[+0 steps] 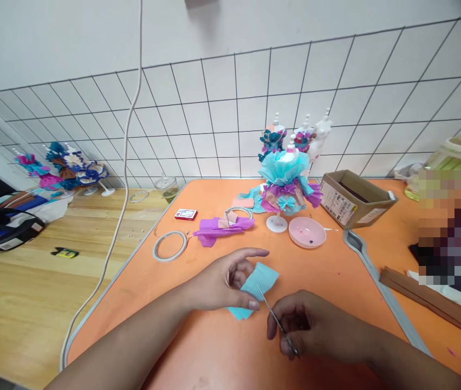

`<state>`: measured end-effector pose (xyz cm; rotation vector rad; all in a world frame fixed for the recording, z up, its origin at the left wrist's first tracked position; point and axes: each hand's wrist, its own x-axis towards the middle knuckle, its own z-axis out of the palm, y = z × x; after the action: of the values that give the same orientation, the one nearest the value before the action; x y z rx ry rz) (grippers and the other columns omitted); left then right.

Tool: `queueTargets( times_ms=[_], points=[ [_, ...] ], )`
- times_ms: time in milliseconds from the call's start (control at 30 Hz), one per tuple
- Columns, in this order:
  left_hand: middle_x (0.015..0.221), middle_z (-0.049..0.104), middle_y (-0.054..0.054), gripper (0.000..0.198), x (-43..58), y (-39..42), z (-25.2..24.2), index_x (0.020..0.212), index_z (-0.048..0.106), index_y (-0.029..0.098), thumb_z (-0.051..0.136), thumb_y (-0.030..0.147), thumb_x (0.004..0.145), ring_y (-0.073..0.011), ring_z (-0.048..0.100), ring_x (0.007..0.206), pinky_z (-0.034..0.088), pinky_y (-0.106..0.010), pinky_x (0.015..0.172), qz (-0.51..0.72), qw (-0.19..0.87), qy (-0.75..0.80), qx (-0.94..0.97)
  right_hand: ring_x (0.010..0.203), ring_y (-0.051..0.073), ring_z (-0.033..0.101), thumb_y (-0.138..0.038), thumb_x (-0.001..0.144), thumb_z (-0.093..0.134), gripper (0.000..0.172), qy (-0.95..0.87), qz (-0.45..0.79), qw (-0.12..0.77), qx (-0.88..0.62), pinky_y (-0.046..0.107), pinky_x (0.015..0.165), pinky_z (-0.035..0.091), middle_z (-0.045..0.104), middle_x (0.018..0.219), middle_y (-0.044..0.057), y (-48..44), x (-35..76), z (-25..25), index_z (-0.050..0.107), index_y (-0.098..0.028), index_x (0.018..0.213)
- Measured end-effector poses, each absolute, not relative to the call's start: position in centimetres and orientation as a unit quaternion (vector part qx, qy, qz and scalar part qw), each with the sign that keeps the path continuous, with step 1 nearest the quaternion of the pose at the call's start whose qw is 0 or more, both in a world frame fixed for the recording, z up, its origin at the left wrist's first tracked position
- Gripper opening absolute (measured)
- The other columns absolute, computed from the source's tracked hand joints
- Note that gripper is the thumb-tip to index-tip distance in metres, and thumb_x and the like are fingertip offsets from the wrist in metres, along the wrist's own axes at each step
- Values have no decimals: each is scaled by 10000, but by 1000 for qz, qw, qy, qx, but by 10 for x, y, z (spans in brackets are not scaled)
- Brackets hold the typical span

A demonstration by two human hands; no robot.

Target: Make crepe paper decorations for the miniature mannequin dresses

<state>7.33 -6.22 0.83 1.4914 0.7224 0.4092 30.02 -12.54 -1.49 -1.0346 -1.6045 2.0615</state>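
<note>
My left hand (226, 281) pinches a small light-blue piece of crepe paper (260, 281) between thumb and fingers, just above the orange table (197, 346); the index finger points out. My right hand (307, 325) is closed round small metal scissors (273, 314), whose tips reach the paper's lower edge. Behind them stands a white mannequin stand dressed in turquoise and purple paper (285, 184).
A pink dish (307, 233), a purple paper bundle (220, 227), two tape rolls (170, 245), a red-and-white card box (186, 214) and an open cardboard box (354, 203) lie on the orange table. A white cable (122, 206) hangs at left. More paper figures (65, 170) stand on the wooden bench.
</note>
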Motion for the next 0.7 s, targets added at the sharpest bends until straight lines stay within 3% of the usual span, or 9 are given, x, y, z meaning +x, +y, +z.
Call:
queueTargets(
  times_ms=[167, 333, 400, 467, 567, 700],
  points=[
    [852, 642, -38, 394, 74, -60, 10, 1010, 684, 155, 797, 281, 654, -139, 569, 753, 459, -244, 679, 157, 633, 325, 685, 641, 109, 599, -228, 738, 683, 186, -538, 757, 164, -334, 216, 620, 423, 647, 680, -13, -127, 298, -12, 692, -157, 910],
    [703, 620, -8, 275, 75, -57, 6, 769, 639, 126, 791, 327, 661, -108, 552, 632, 450, -230, 618, 149, 647, 351, 660, 603, 88, 577, -213, 730, 679, 201, -519, 777, 178, -309, 187, 580, 396, 629, 646, -20, -122, 303, -16, 691, -142, 918],
    [693, 608, 1, 285, 73, -55, 6, 789, 636, 128, 786, 341, 671, -103, 545, 622, 448, -228, 617, 140, 655, 347, 656, 562, 72, 529, -269, 749, 682, 236, -522, 773, 164, -322, 156, 492, 335, 629, 646, -15, -118, 307, -17, 685, -144, 948],
    [819, 643, -23, 372, 73, -56, 6, 935, 651, 144, 800, 340, 656, -137, 588, 747, 472, -259, 715, 144, 673, 312, 656, 534, 64, 485, -321, 765, 678, 272, -524, 770, 148, -332, 142, 433, 270, 629, 655, -12, -115, 309, -17, 676, -152, 978],
    [1029, 644, -60, 535, 76, -58, 5, 1122, 618, 177, 811, 319, 644, -185, 583, 948, 455, -303, 862, 183, 663, 285, 668, 561, 73, 516, -349, 763, 692, 287, -535, 764, 151, -327, 150, 464, 299, 626, 668, -8, -115, 306, -16, 675, -151, 969],
    [876, 655, -36, 321, 78, -59, 2, 964, 661, 153, 775, 277, 690, -143, 598, 782, 479, -260, 735, 200, 639, 331, 666, 645, 91, 554, -350, 767, 701, 274, -553, 753, 171, -314, 198, 616, 393, 620, 702, -5, -120, 299, -14, 671, -143, 944]
  ],
)
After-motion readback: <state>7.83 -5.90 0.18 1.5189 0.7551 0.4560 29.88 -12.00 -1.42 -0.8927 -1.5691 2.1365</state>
